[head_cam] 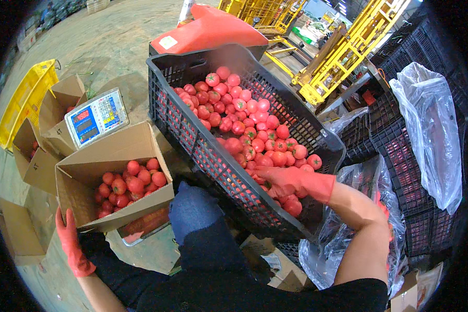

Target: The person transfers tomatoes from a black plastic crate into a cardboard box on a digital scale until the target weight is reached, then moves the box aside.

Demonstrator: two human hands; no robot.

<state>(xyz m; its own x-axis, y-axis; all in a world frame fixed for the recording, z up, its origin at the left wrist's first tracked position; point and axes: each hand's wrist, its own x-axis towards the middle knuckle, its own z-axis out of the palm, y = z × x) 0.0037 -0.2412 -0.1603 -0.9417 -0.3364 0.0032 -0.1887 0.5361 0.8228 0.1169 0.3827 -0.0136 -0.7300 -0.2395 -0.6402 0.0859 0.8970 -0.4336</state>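
Note:
My left hand (71,243), in a red rubber glove, rests with spread fingers against the near left corner of an open cardboard box (76,187). Inside that box lies a heap of tomatoes (134,183). My right hand (292,181), gloved the same way, reaches among the tomatoes (257,136) in a large black plastic crate (222,177). Its fingertips are partly hidden, and I cannot tell whether they grip one. Behind the box stands a digital weighing scale's display unit (97,117), lit with red digits.
Further cardboard boxes (43,167) and a yellow plastic crate (27,101) stand at the left. A red plastic-covered object (218,31) and yellow metal frames (351,54) lie beyond the black crate. Stacked black crates (397,156) with clear plastic bags (431,128) stand at the right.

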